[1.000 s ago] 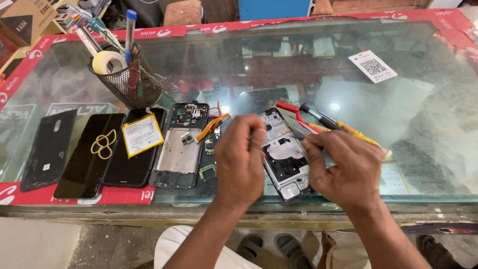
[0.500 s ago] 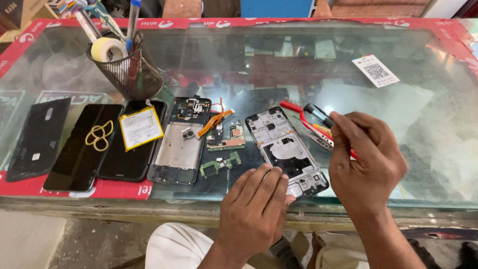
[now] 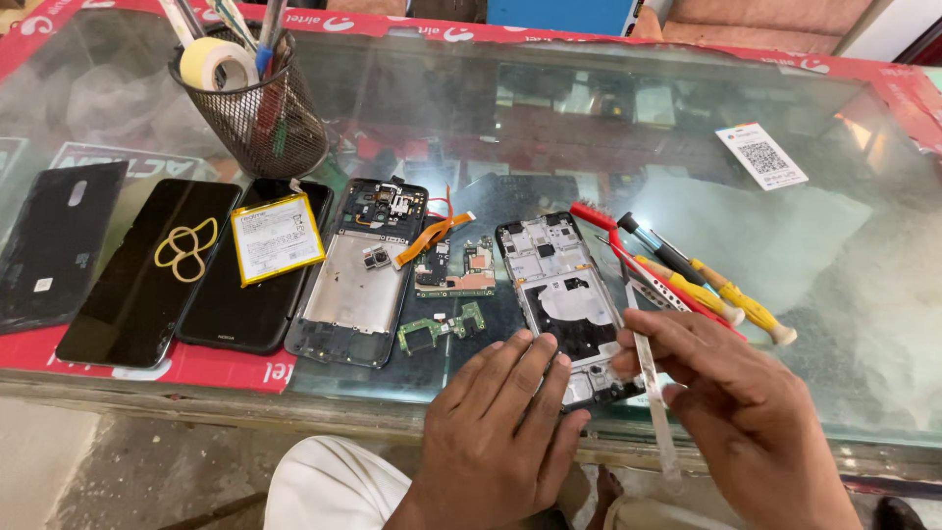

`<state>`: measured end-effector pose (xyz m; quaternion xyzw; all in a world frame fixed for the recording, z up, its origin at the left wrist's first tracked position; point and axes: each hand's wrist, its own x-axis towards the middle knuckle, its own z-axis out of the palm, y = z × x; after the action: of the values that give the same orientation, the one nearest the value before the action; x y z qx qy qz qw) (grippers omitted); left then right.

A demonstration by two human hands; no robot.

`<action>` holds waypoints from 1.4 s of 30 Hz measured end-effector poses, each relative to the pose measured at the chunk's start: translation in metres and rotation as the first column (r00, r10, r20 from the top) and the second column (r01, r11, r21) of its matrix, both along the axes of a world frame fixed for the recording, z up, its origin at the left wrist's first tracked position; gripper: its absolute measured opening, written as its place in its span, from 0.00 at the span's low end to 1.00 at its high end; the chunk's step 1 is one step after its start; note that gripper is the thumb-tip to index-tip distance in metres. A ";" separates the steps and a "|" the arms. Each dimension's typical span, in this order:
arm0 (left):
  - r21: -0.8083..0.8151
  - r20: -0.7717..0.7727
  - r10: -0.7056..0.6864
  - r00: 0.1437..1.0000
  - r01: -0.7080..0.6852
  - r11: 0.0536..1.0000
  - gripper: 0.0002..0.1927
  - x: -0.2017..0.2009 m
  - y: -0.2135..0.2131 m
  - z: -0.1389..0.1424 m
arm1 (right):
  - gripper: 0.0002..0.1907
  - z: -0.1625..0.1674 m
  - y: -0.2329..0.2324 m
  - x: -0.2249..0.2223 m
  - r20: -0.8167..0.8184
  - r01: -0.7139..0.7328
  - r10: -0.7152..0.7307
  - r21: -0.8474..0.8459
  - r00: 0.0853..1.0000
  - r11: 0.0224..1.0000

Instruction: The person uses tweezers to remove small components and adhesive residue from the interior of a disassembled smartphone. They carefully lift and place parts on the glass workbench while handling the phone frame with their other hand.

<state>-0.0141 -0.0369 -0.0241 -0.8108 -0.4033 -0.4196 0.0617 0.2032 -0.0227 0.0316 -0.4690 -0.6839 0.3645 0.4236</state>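
Bright, even daylight, seemingly from far right. Glass counter [image 3: 589, 128] throws pale glare along right edge and far right corner (milky haze there); reflections muddy far edge. Shadows soft, short. Focus sharp at centre; hands at near edge slightly soft. Mild wide-angle stretch at corners.

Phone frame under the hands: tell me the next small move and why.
Probably bring the tweezers tip down onto the phone frame. The right hand holds them just beside it, above the glass counter, while the left hand fingertips press on the frame's lower end, steadying it.
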 end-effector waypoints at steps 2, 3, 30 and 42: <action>0.003 -0.007 0.008 1.000 -0.008 1.000 0.20 -0.002 -0.002 -0.007 | 0.26 -0.004 0.002 -0.003 0.190 0.189 -0.210 0.123 0.959 0.974; 0.043 -0.038 0.035 0.999 -0.034 0.999 0.19 -0.002 -0.003 -0.011 | 0.25 -0.006 0.002 -0.005 0.273 0.267 -0.314 0.196 0.909 0.943; 0.299 -0.032 0.321 0.947 -0.297 0.907 0.19 0.012 0.001 -0.067 | 0.06 -0.011 0.000 -0.028 0.328 0.277 -0.441 0.440 0.836 0.854; 0.321 0.058 0.274 0.960 -0.278 0.905 0.18 0.016 0.007 -0.065 | 0.04 -0.014 -0.001 -0.036 0.243 0.408 -0.548 0.449 0.800 0.795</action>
<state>0.0016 -0.0294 -0.0888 -0.7216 -0.4394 -0.4722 0.2515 0.1670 -0.0232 0.0174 -0.5980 -0.6622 0.0133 0.4514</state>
